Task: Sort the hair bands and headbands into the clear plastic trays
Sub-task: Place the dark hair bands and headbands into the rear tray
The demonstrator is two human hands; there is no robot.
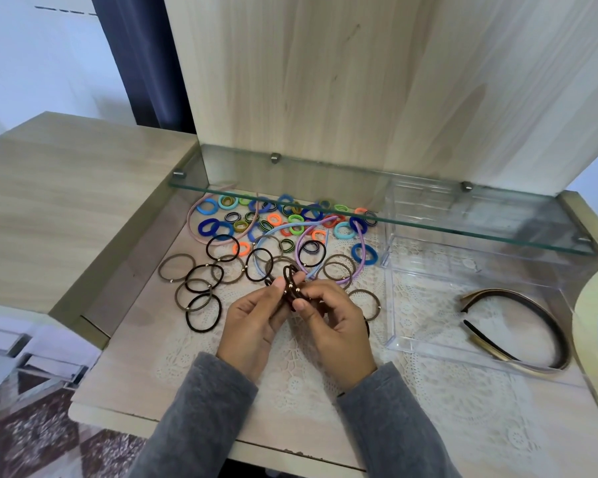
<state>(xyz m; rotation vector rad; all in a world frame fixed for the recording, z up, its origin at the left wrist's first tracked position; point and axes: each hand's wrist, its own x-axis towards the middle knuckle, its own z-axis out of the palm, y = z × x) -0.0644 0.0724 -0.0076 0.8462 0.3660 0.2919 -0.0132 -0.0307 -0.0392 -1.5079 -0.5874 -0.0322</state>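
Sorting was barely started: only two dark headbands (532,307) lay in the near clear tray (428,350), and the rear tray (428,208), seen through the glass shelf, looked empty as far as I could tell. Left hand (252,319) and right hand (332,322) had fingers curled, pinching a bundle of dark hair bands (290,288) above the tabletop (125,374). The colourful bands (277,219), brown and black loops (201,291) and pastel headbands (192,222) lay unsorted.

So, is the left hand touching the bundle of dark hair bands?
Touching. The head view shows the left hand pinching the bundle of dark hair bands; the right hand grips it too.
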